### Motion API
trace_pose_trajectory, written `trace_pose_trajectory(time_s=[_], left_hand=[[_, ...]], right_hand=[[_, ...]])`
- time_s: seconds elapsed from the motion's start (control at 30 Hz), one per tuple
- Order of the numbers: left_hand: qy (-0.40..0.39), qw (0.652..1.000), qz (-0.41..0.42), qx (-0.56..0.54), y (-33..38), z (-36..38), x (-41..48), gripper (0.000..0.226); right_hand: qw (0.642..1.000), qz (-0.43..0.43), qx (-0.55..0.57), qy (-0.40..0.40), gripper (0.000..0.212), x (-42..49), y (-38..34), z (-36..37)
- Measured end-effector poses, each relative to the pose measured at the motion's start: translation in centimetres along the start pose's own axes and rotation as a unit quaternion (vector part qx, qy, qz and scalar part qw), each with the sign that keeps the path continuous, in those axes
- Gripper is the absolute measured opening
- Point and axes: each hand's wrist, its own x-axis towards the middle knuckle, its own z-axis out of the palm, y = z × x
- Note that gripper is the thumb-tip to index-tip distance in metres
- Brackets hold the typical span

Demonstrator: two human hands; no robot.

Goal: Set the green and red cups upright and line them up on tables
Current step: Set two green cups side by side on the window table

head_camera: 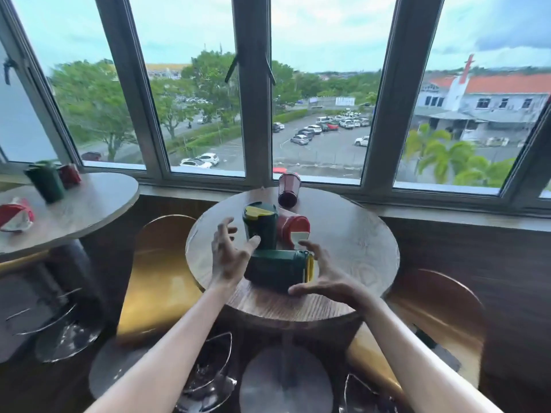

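Observation:
On the round wooden table [351, 242] in front of me, a green cup [275, 269] lies on its side with its yellow lid to the right. Behind it a second green cup [260, 226] stands upright, and a red cup [293, 229] lies tipped over beside it. Another red cup [288, 189] stands at the far edge by the window. My left hand [229, 251] hovers with fingers spread at the lying green cup's left end. At its lidded right end my right hand [326, 275] is open, fingertips close to the cup.
A second round table [89, 201] at the left carries an upright green cup [46, 181], a red cup [70, 175] behind it and a tipped red cup [16, 214]. Wooden chairs [158, 281] and metal stool frames stand around the tables. Windows run along the far side.

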Motion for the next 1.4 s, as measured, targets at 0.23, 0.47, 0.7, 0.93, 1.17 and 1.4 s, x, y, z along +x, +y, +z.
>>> trace_pose_trajectory(time_s=[0.23,0.47,0.7,0.93,1.17,1.4], left_hand=[[-0.16,0.984,-0.016,-0.073,-2.0,1.2,5.9,0.087],[-0.232,0.961,-0.029,-0.148,-3.9,1.8,7.2,0.075],[-0.26,0.955,-0.043,-0.139,-6.4,2.2,6.7,0.077],[-0.246,0.958,-0.039,-0.139,-7.5,2.3,6.9,0.083],[-0.239,0.961,-0.033,-0.135,-7.6,2.4,7.0,0.089],[-0.238,0.964,-0.006,-0.12,-8.3,2.8,7.1,0.073]], right_hand=[[0.997,-0.015,0.081,0.009,0.091,0.3,1.4,1.5],[0.989,0.043,0.098,0.098,0.082,-0.2,-2.7,-0.5],[0.954,0.126,-0.077,0.261,0.088,3.3,-4.7,-1.0],[0.905,0.169,-0.207,0.332,0.099,5.8,-6.7,1.8],[0.921,0.054,-0.094,0.374,0.099,6.5,-5.2,3.6],[0.953,0.012,0.165,0.253,0.085,5.0,1.2,4.9]])
